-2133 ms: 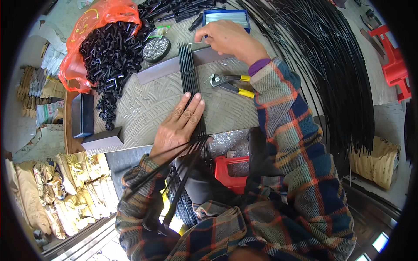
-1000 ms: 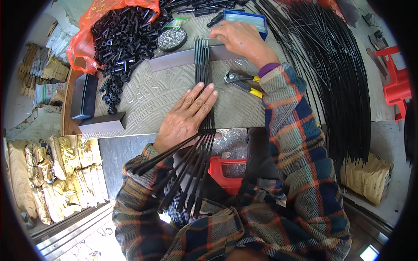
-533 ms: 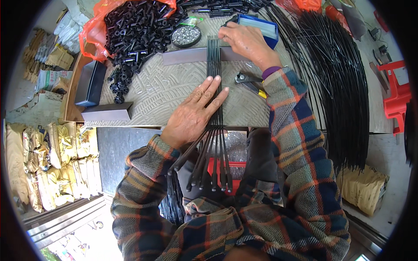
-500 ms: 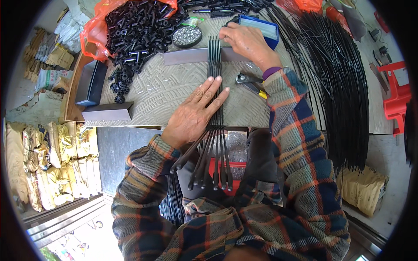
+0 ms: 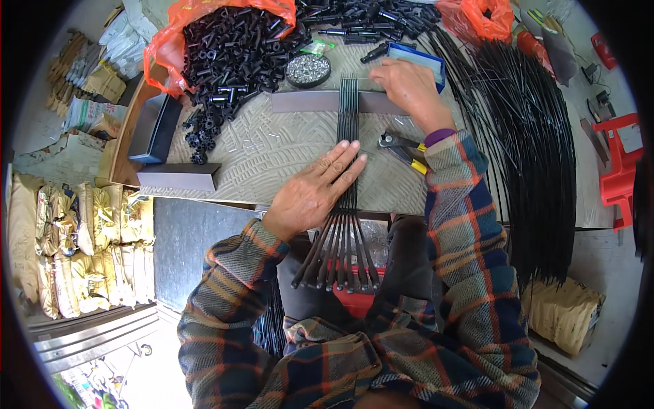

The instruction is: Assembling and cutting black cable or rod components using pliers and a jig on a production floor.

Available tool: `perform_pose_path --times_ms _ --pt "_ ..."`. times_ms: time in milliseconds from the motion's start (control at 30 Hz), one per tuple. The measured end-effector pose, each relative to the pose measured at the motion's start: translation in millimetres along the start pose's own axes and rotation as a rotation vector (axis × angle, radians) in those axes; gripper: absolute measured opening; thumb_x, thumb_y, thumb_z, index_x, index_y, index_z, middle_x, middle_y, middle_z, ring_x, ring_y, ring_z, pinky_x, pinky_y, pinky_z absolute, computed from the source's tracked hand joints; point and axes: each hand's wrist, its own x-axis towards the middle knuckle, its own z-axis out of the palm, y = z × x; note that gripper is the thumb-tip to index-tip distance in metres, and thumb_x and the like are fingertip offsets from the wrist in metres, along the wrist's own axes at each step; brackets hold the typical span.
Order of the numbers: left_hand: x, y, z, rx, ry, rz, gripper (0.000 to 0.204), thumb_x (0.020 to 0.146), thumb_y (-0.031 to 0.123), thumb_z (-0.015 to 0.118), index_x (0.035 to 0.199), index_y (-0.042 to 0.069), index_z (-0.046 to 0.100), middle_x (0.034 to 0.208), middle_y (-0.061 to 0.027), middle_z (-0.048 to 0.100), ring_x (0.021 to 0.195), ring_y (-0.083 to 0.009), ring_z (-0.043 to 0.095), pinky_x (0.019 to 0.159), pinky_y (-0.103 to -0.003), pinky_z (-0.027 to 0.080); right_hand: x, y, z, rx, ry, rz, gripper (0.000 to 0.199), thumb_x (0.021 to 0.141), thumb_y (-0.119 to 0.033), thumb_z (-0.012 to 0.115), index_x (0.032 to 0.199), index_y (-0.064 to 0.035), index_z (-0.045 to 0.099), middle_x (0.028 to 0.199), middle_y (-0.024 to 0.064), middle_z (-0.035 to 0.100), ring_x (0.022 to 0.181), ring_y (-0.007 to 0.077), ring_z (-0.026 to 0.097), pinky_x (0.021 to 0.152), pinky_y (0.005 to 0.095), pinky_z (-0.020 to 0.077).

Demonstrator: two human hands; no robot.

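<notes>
My left hand (image 5: 310, 198) lies flat with fingers stretched across a row of thin black rods (image 5: 348, 123), pressing them to the table. Their thicker, rounded near ends fan out over the table's front edge above my lap. Toward the far side, the rods cross a long grey metal bar (image 5: 300, 102). My right hand (image 5: 409, 88) is closed in a pinch just right of the rods' far tips; what its fingers hold is too small to make out. Beside it stands a blue box (image 5: 441, 76) of thin pale strips. Pliers (image 5: 409, 151) with yellow-and-black handles lie below the right hand.
Small black tubular parts (image 5: 235, 61) spill from an orange bag (image 5: 167, 58) at the far left. A round dish (image 5: 308, 70) holds tiny shiny pieces. Long black rods (image 5: 538, 136) lie in a large heap at the right. A dark open box (image 5: 153, 129) stands at the left edge.
My right hand has drawn slightly right, away from the rods' far tips. The rods' near ends are fanned more evenly. My left hand stays flat on them; the whole view has shifted a little.
</notes>
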Motion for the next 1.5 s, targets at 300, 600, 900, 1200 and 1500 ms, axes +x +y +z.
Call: perform_pose_path --times_ms 300,600,900,1200,1500 --pt "2 1 -4 -0.027 -0.033 0.008 0.058 0.081 0.024 0.046 0.133 0.002 0.033 0.139 -0.0139 0.031 0.129 -0.0276 0.031 0.105 -0.034 0.028 7 -6 3 0.119 0.09 0.023 0.005 0.076 -0.012 0.057 0.08 -0.0115 0.055 0.073 0.0049 0.057 0.075 0.0259 0.057 0.062 0.0395 0.0441" --pt "0 -1 -1 0.057 -0.047 0.016 0.058 0.08 0.019 0.046 0.134 0.002 0.032 0.139 -0.0132 0.031 0.13 -0.0264 0.03 0.104 -0.033 0.029 4 -2 -6 -0.073 0.051 -0.07 0.007 0.072 -0.012 0.062 0.073 -0.0063 0.057 0.085 0.0034 0.054 0.086 0.0225 0.051 0.072 0.035 0.037" --pt "7 10 -11 0.136 -0.049 -0.076 0.079 0.079 0.051 0.048 0.137 0.004 0.024 0.144 -0.0119 0.022 0.133 -0.0291 0.02 0.108 -0.044 0.017 1 43 -9 -0.081 0.233 0.352 0.01 0.074 -0.024 0.064 0.076 -0.0154 0.068 0.082 0.003 0.06 0.091 0.0235 0.053 0.076 0.0378 0.0367" --pt "-2 16 -7 -0.002 -0.091 -0.059 0.093 0.069 0.065 0.051 0.134 0.002 0.032 0.141 -0.0116 0.028 0.131 -0.0315 0.025 0.106 -0.043 0.02 -1 54 -9 -0.119 0.278 0.334 0.008 0.077 -0.018 0.058 0.077 -0.0109 0.063 0.082 0.0061 0.058 0.085 0.0266 0.055 0.071 0.0391 0.0397" --pt "-13 16 0 -0.058 -0.074 -0.077 0.096 0.066 0.065 0.056 0.134 0.002 0.032 0.141 -0.014 0.029 0.131 -0.0337 0.023 0.107 -0.045 0.017 2 -6 -2 0.302 -0.158 0.006 0.007 0.08 -0.016 0.053 0.084 -0.0121 0.058 0.08 0.0063 0.062 0.078 0.0284 0.058 0.065 0.038 0.0449"
